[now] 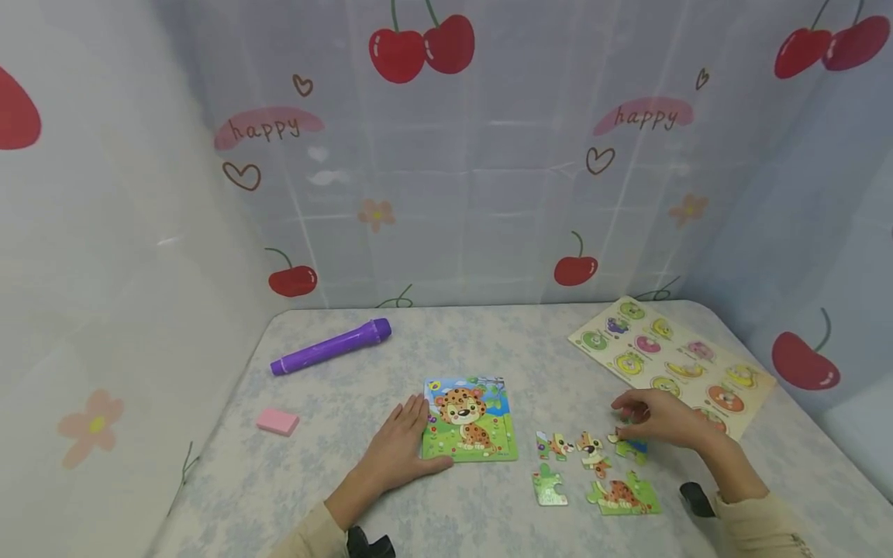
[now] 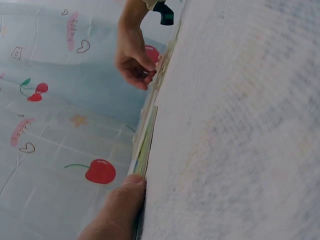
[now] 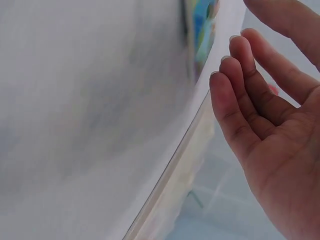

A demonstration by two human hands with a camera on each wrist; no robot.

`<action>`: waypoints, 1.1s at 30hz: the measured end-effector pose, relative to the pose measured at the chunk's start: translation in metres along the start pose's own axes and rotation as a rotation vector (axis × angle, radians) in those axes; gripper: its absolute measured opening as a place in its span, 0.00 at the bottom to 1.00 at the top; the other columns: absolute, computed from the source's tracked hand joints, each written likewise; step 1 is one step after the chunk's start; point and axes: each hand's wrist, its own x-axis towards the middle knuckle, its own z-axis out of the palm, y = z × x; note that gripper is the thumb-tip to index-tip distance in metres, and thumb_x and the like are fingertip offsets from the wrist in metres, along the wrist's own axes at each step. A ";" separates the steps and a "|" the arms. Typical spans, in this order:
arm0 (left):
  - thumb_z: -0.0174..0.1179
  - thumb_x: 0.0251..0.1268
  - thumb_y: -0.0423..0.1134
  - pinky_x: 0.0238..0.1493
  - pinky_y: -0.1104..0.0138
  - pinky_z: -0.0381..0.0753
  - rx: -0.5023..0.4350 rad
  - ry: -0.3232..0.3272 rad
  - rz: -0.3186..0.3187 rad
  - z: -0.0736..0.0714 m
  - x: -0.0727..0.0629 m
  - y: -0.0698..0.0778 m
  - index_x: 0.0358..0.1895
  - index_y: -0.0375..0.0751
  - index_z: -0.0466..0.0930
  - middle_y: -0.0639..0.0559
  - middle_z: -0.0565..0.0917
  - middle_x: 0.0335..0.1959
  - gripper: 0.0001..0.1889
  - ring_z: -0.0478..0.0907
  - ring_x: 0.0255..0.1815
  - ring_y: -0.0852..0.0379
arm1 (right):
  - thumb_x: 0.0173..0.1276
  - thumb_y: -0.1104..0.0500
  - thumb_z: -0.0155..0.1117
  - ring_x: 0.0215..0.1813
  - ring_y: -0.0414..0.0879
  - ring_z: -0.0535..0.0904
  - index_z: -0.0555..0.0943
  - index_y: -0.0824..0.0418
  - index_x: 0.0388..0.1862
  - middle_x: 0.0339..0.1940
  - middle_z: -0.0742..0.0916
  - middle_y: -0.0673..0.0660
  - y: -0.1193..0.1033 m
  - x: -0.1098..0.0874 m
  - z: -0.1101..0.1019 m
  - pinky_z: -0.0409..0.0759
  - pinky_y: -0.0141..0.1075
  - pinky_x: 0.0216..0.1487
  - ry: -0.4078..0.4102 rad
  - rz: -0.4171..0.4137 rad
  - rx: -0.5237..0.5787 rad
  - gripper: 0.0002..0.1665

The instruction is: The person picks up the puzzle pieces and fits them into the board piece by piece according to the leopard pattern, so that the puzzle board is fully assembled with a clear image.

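My left hand (image 1: 398,443) lies with straight fingers along the left side of a square leopard picture puzzle (image 1: 467,422), thumb at its lower corner. In the left wrist view, that thumb (image 2: 122,205) touches the puzzle's edge. My right hand (image 1: 659,418) hovers over a blue-and-green jigsaw piece (image 1: 633,449), fingers bent loosely. The right wrist view shows a gap between thumb and fingers (image 3: 227,95), with nothing held. Near it lie a face piece (image 1: 560,446), another face piece (image 1: 593,451), a green piece (image 1: 548,488) and a joined leopard-body section (image 1: 624,496).
A cream board with fruit pictures (image 1: 649,343) lies at the back right, partly behind my right hand. At the back left is a purple microphone-shaped stick (image 1: 331,346), with a pink block (image 1: 277,421) nearer. Cherry-printed curtains (image 1: 460,194) surround the table (image 1: 230,480).
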 end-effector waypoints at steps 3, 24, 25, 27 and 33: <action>0.46 0.53 0.81 0.79 0.51 0.51 -0.003 -0.001 0.001 0.000 0.000 0.000 0.77 0.33 0.49 0.40 0.52 0.79 0.61 0.48 0.81 0.45 | 0.55 0.56 0.75 0.36 0.34 0.75 0.82 0.66 0.47 0.38 0.84 0.53 0.014 -0.008 -0.004 0.78 0.29 0.35 0.015 0.033 -0.008 0.24; 0.47 0.54 0.80 0.79 0.51 0.51 -0.019 -0.003 -0.010 -0.001 -0.001 0.001 0.77 0.34 0.49 0.41 0.51 0.79 0.60 0.47 0.81 0.45 | 0.47 0.49 0.81 0.41 0.44 0.74 0.81 0.64 0.50 0.41 0.83 0.53 0.018 -0.012 -0.003 0.76 0.34 0.39 -0.021 0.170 -0.027 0.34; 0.47 0.54 0.80 0.79 0.51 0.51 -0.014 0.000 -0.008 -0.001 -0.001 0.001 0.77 0.34 0.49 0.41 0.52 0.79 0.60 0.47 0.81 0.45 | 0.47 0.48 0.81 0.42 0.43 0.74 0.81 0.64 0.50 0.42 0.83 0.53 0.018 -0.011 -0.002 0.76 0.35 0.39 -0.019 0.169 -0.033 0.34; 0.47 0.54 0.80 0.79 0.51 0.51 -0.009 0.001 -0.006 -0.001 -0.001 0.001 0.77 0.34 0.49 0.41 0.51 0.79 0.60 0.47 0.81 0.45 | 0.46 0.48 0.81 0.42 0.43 0.75 0.81 0.64 0.50 0.42 0.84 0.53 0.019 -0.011 -0.001 0.76 0.36 0.41 -0.016 0.181 -0.039 0.35; 0.47 0.54 0.80 0.79 0.51 0.52 -0.012 -0.005 -0.004 -0.002 -0.001 0.002 0.77 0.34 0.49 0.41 0.51 0.79 0.60 0.47 0.81 0.45 | 0.46 0.50 0.81 0.42 0.44 0.76 0.82 0.64 0.47 0.41 0.84 0.53 0.019 -0.011 -0.001 0.77 0.36 0.41 -0.009 0.179 -0.032 0.31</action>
